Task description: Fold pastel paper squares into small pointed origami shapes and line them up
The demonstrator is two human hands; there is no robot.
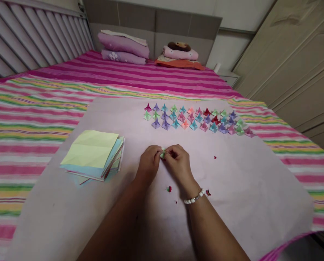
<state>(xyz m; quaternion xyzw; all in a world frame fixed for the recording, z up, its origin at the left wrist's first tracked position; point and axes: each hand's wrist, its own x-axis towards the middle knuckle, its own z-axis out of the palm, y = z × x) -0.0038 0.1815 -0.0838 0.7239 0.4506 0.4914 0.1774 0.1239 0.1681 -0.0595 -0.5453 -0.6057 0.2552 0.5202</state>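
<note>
Between my two hands is a small light-green folded paper piece (162,153), pinched from both sides by fingers and thumbs. My left hand (149,161) is closed on its left side. On its right side my right hand (178,159) is closed too, with a white bead bracelet at the wrist. The fingers cover much of the paper. Beyond my hands stand rows of small pointed folded-paper shapes (184,124) in purple, blue, green, pink and red. Left of my hands lies a stack of square paper sheets (90,149), a creased yellow one on top.
A pale sheet (77,217) covers the striped bed (12,152). Small red and dark scraps (169,189) lie near my right forearm. Folded purple bedding (124,47) and a pink pile (180,53) rest against the headboard (140,21). A railing (42,36) runs along the left.
</note>
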